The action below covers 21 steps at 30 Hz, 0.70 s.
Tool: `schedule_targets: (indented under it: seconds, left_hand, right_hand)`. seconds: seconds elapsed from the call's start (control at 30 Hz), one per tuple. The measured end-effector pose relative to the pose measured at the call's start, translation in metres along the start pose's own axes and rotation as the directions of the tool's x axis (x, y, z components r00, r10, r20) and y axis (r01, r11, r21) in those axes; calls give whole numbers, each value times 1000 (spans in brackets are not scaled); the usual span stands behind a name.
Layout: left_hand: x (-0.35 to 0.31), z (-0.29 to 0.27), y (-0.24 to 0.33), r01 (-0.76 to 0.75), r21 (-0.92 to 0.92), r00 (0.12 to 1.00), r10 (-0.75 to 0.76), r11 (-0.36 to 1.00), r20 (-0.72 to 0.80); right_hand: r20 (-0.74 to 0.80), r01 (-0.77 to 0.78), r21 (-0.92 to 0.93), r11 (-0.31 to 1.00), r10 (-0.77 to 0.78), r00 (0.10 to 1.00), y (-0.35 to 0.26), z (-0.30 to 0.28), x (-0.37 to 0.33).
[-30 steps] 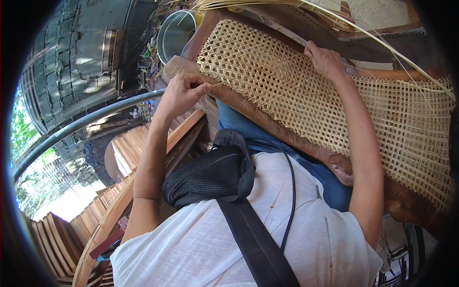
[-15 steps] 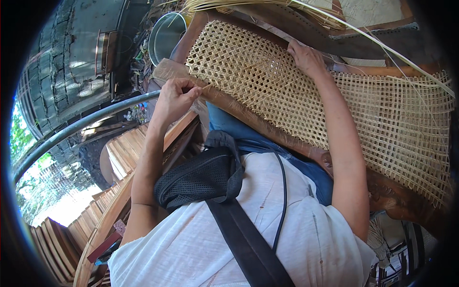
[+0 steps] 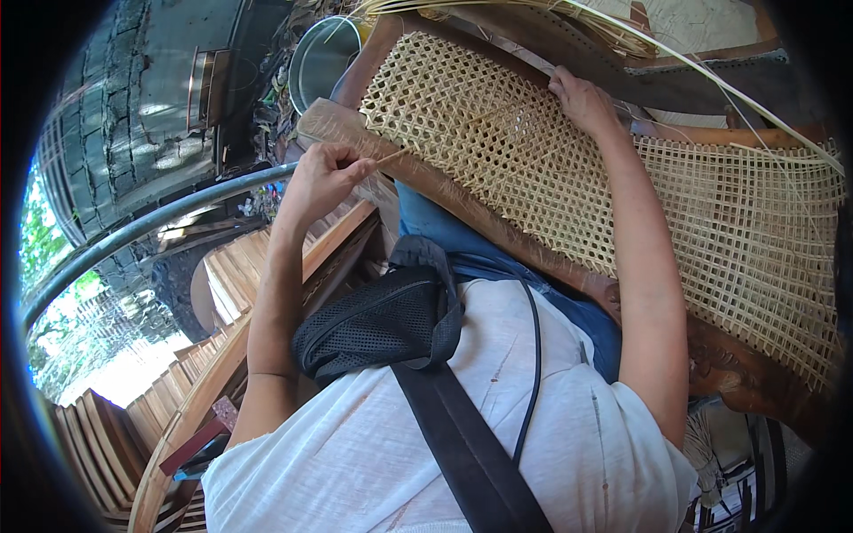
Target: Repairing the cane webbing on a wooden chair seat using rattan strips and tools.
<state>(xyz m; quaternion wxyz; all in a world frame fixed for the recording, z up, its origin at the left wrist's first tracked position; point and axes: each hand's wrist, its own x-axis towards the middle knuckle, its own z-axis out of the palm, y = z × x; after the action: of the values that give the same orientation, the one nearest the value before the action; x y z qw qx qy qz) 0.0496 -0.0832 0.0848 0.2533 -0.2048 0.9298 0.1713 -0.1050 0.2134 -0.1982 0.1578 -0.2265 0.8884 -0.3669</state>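
My left hand (image 3: 327, 185) is closed, thumb and fingers pinching a thin cane strip (image 3: 392, 158). The strip runs from my fingertips over the near wooden rail (image 3: 444, 188) to the woven cane panel (image 3: 480, 124). At the panel's far edge, my right hand (image 3: 588, 107) has its fingers bent together against the far rail. What lies under those fingertips, if anything, is hidden. Open holes form a lattice across the panel, and its middle looks more loosely woven.
A second cane section (image 3: 755, 240) with a square grid adjoins on the right. Loose cane strands (image 3: 711, 80) cross the upper right. A metal bucket (image 3: 311, 75) stands at the far left, above a curved metal pipe (image 3: 178, 206). Stacked wooden pieces (image 3: 115, 435) lie lower left.
More of the cane strip now shows between my left fingertips and the panel. The whole view has shifted slightly, and my right hand stays at the far rail.
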Motion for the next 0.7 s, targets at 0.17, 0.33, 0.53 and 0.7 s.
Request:
schedule_targets:
  seconds: [0.17, 0.33, 0.53, 0.7]
  left_hand:
    - [-13, -28, -17, 21, -271, 994, 10, 962, 113]
    - [-11, -27, -21, 42, -298, 993, -6, 954, 118]
    - [-17, -20, -34, -29, -349, 991, 73, 937, 113]
    - [-19, -18, -26, 4, -446, 993, 51, 895, 110]
  right_hand:
    - [-5, 24, -33, 999, -24, 1000, -1, -4, -3]
    - [46, -92, -44, 995, 94, 995, -2, -9, -4]
    - [79, -107, -57, 993, 111, 991, -13, -7, -1]
    - [50, -102, -128, 986, 109, 993, -14, -8, 1]
